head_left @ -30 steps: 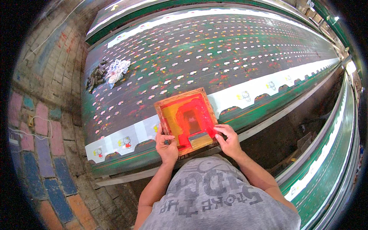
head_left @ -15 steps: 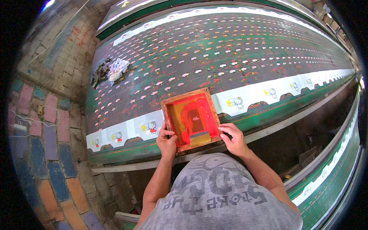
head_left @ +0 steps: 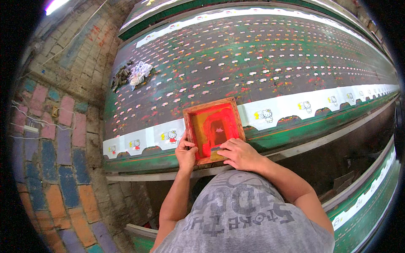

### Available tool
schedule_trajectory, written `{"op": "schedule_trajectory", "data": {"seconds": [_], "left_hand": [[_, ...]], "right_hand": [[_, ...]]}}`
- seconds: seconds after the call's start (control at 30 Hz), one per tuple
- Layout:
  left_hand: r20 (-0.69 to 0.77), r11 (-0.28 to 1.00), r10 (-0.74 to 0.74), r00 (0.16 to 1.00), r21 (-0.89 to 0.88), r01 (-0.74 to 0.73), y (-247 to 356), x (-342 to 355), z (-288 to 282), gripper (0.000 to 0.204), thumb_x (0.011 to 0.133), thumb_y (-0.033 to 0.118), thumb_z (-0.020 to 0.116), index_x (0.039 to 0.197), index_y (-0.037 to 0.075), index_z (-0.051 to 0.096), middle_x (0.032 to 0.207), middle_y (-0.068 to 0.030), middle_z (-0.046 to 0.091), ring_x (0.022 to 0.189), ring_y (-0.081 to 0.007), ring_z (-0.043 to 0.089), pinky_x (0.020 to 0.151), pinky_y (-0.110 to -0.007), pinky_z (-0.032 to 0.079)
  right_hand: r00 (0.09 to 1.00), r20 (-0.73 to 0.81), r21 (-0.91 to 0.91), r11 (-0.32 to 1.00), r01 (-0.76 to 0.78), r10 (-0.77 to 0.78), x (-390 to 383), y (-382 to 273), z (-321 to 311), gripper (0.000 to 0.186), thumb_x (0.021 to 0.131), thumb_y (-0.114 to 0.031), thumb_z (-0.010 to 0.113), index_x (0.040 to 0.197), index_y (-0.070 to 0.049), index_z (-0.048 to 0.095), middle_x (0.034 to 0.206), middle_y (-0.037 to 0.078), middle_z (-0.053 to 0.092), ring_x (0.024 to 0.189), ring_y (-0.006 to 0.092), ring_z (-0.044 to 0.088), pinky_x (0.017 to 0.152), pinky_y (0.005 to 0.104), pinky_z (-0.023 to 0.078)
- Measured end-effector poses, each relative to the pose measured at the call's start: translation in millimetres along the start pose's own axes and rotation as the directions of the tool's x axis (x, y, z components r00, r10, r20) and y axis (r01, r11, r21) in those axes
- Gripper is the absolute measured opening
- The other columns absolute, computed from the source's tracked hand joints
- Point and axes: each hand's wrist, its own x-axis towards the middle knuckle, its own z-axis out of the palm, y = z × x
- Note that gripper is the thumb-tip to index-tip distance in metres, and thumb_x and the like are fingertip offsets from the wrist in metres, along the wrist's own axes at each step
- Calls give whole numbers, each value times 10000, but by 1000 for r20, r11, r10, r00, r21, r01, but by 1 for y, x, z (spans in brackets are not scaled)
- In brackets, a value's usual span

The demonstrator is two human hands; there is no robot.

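Observation:
A wooden screen-printing frame [head_left: 209, 104] lies over the near edge of a long printing table, across a white strip with printed cartoon cats. Wet red ink [head_left: 230, 119] coats its mesh around a darker window. At the frame's left near corner, my left hand [head_left: 185, 153] is closed on the wooden side, thumb on top. My right hand [head_left: 242, 154] reaches over the near right corner, fingers curled onto a squeegee [head_left: 214, 156] with a yellowish, ink-stained face. The squeegee rests inside the frame at its near end, partly hidden by those fingers.
The white strip [head_left: 291, 109] runs along the near edge of the dark, paint-spotted table [head_left: 177, 67]. A crumpled pale cloth [head_left: 140, 74] and dark rags [head_left: 122, 76] lie at its left end. Another green table [head_left: 373, 211] stands at lower right. Coloured paving [head_left: 55, 168] lies left.
My right hand has left the frame's right side and moved left onto the squeegee. The left hand keeps its hold on the frame. The whole view has shifted slightly.

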Motion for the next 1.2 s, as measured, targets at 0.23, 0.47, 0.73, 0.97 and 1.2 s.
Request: {"op": "schedule_trajectory", "data": {"seconds": [0.23, 0.47, 0.73, 0.97, 1.2], "left_hand": [[-3, 1000, 0, 1000, 13, 0, 3, -2, 2, 243, 752, -186, 707, 787, 46, 644, 1773, -266, 487, 1645, -327, 483, 1309, -432, 392], [8, 1000, 12, 1000, -18, -12, -7, -1, 2, 229, 758, -158, 715, 785, 63, 660, 1764, -308, 480, 1639, -338, 493, 1302, -430, 386], [7, 995, 94, 996, 45, -94, -16, -3, 4, 208, 774, -118, 737, 792, 79, 672, 1749, -282, 515, 1624, -360, 507, 1310, -441, 364], [12, 990, 111, 994, 83, -112, -9, -3, 4, 212, 791, -100, 752, 792, 90, 660, 1740, -261, 533, 1595, -366, 529, 1301, -466, 374], [27, 980, 143, 989, 136, -145, -5, -3, 5, 212, 785, -127, 717, 800, 74, 650, 1753, -264, 513, 1623, -360, 509, 1306, -460, 373]], "right_hand": [[964, 249, -116, 991, -62, 89, 20, 1, -1, 353, 941, -117, 715, 1283, -56, 776, 1236, 144, 751, 1226, 346, 697, 1081, 466, 570], [956, 255, -22, 990, -141, 142, 64, 46, -16, 336, 923, -29, 703, 1249, -30, 788, 1199, 156, 761, 1218, 381, 699, 1107, 489, 560], [958, 64, -117, 956, -271, 279, 74, 40, -1, 512, 889, 37, 681, 1384, -64, 768, 1266, 163, 753, 1236, 382, 681, 1107, 502, 548], [976, 47, -181, 963, -199, 211, 38, -9, 16, 555, 849, 19, 695, 1388, -81, 782, 1316, 158, 734, 1205, 382, 683, 1061, 504, 561], [965, 59, -112, 963, -247, 255, 21, -33, 17, 520, 863, 22, 690, 1364, -74, 789, 1310, 165, 731, 1195, 393, 685, 1057, 506, 563]]}}
